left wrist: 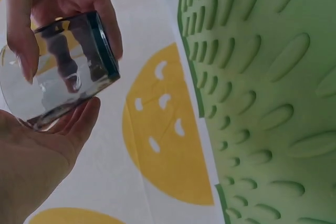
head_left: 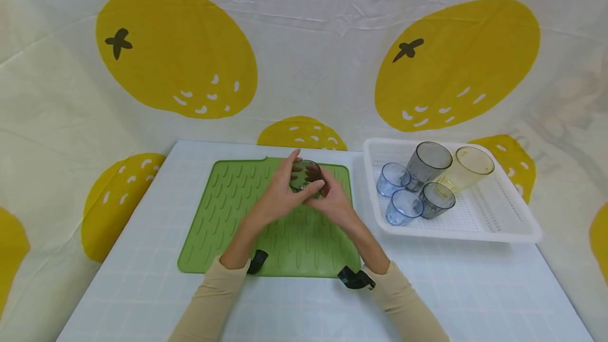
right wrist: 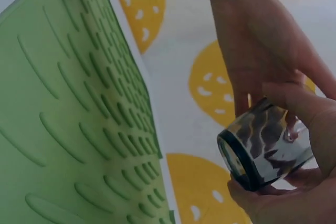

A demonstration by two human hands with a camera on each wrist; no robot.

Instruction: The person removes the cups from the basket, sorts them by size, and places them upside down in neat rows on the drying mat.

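A small smoky-grey drinking glass (head_left: 305,174) is held between both hands over the green ridged mat (head_left: 228,226). My left hand (head_left: 279,194) grips its left side, the thumb across the near side and the index finger stretched up along the wall. From the right, my right hand (head_left: 336,200) holds it too, and its fingers show through the glass. In the left wrist view the glass (left wrist: 68,72) lies tilted, its thick dark base toward the mat. The right wrist view shows the glass (right wrist: 265,142) with fingers and thumbs round it.
A white perforated basket (head_left: 513,231) stands to the right on the pale checked table (head_left: 138,289). In it are two blue glasses (head_left: 402,210), two grey glasses (head_left: 429,160) and a tall yellow glass (head_left: 472,165). A lemon-print curtain (head_left: 313,57) hangs behind the table.
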